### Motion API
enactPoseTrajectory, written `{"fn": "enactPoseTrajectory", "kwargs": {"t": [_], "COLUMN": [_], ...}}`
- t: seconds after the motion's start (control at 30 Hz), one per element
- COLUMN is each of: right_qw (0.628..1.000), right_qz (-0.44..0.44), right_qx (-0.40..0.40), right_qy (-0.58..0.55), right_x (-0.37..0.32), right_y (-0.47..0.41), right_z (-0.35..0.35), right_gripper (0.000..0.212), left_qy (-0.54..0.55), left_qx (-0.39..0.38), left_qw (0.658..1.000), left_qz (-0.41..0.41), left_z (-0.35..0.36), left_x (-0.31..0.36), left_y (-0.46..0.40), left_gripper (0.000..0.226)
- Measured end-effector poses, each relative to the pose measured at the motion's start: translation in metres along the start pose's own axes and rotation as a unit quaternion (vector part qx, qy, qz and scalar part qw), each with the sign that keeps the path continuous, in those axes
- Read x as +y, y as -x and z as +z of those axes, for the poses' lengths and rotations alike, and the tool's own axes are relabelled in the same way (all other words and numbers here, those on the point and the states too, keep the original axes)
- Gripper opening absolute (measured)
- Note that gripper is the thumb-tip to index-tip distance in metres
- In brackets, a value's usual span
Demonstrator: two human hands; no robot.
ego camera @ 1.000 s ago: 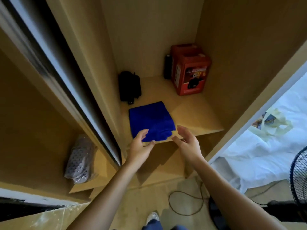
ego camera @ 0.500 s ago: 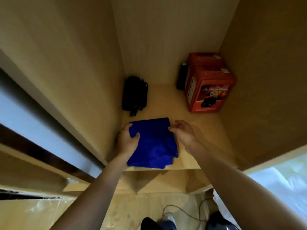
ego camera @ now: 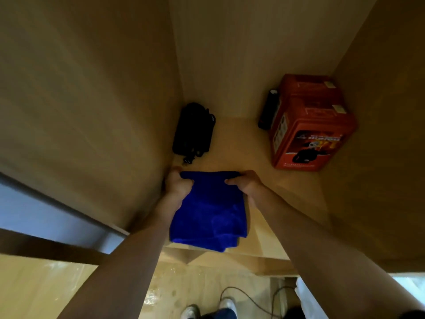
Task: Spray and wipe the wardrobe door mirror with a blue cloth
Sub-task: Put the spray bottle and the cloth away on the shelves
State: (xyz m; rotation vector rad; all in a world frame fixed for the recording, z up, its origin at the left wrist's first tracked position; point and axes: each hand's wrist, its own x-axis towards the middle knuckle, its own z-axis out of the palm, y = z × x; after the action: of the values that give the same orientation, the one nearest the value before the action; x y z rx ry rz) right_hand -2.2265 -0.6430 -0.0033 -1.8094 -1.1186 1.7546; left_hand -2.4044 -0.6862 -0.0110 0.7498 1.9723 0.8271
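A folded blue cloth point(ego camera: 209, 212) lies on the wooden wardrobe shelf point(ego camera: 248, 153), its near edge hanging a little over the shelf's front. My left hand point(ego camera: 178, 186) grips the cloth's far left corner, thumb on top. My right hand point(ego camera: 247, 184) grips the far right corner, fingers curled over the fold. The wardrobe's sliding door point(ego camera: 46, 217) shows as a grey-blue strip at the left; its mirror face and any spray bottle are out of sight.
A black pouch point(ego camera: 193, 130) stands against the left wall at the back. A red box point(ego camera: 308, 125) with a dark bottle point(ego camera: 268, 109) beside it sits at the back right. Below, a cable point(ego camera: 253, 300) lies on the floor by my shoes.
Both hands have moved from the cloth's near edge along its sides to the far corners and taken hold there. The camera has come closer to the shelf.
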Motion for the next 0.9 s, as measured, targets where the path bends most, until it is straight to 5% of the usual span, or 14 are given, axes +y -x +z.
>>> {"fn": "enactPoseTrajectory", "kwargs": {"t": [0.17,0.3,0.5,0.73,0.9], "right_qw": [0.999,0.994,0.972,0.911,0.888], "right_qz": [-0.033,-0.095,-0.215,-0.388,-0.384], "right_qx": [0.002,-0.024,-0.066,-0.040,-0.017], "right_qy": [0.009,-0.058,-0.067,0.133,0.253], "right_x": [-0.004,0.001,0.025,0.079,0.125], "right_y": [0.001,0.014,0.050,0.092,0.100], "right_z": [-0.005,-0.012,-0.021,-0.024,-0.019], "right_gripper": [0.051,0.013,0.039,0.045,0.053], "left_qy": [-0.047,-0.087,-0.122,-0.320,-0.355], "left_qx": [-0.018,-0.012,-0.031,-0.040,-0.029], "left_qw": [0.999,0.992,0.969,0.886,0.849], "left_qz": [0.019,0.090,0.211,0.332,0.391], "left_z": [-0.010,-0.022,-0.041,-0.053,-0.053], "left_x": [0.010,0.013,-0.008,-0.058,-0.094], "left_y": [0.002,0.018,0.064,0.104,0.115], "left_gripper": [0.048,0.036,0.044,0.041,0.037]}}
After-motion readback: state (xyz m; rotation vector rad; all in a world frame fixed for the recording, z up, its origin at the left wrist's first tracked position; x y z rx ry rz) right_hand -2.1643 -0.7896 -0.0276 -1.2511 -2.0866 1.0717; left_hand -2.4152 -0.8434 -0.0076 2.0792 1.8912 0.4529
